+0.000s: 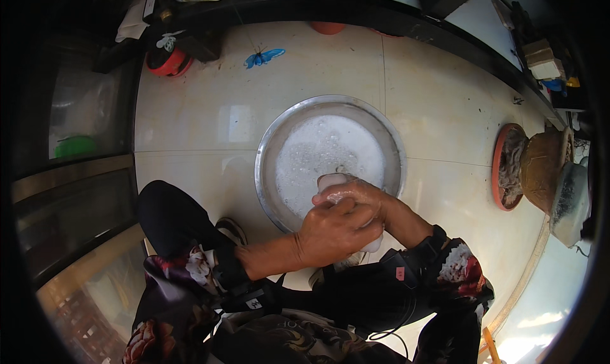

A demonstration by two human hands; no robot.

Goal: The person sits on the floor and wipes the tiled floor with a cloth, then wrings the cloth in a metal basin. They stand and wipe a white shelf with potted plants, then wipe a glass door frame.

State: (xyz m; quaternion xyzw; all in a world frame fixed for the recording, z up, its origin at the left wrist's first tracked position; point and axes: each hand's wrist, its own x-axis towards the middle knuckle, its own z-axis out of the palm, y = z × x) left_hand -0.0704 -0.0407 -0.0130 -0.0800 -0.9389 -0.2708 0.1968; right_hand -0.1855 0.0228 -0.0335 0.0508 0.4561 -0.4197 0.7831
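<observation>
Over the near side of a round metal basin (331,99), my two hands are pressed together around a wet white item that looks like cloth. My left hand (331,228) is nearer to me, its fingers curled over the bunched white cloth (332,180). Just beyond it, my right hand (366,192) is wrapped around the same cloth and glistens with suds. One part of the cloth sticks out at the far side and another below my left fingers; the rest is hidden in my grip. White foamy water (324,140) fills the basin's bottom.
The basin stands on a glossy tiled floor (200,111). A blue butterfly ornament (261,57) and a red pot (167,64) are at the far left. To the right are a clay-coloured saucer (498,173) and a brown pot (541,168). My shoe (232,229) is left of the basin.
</observation>
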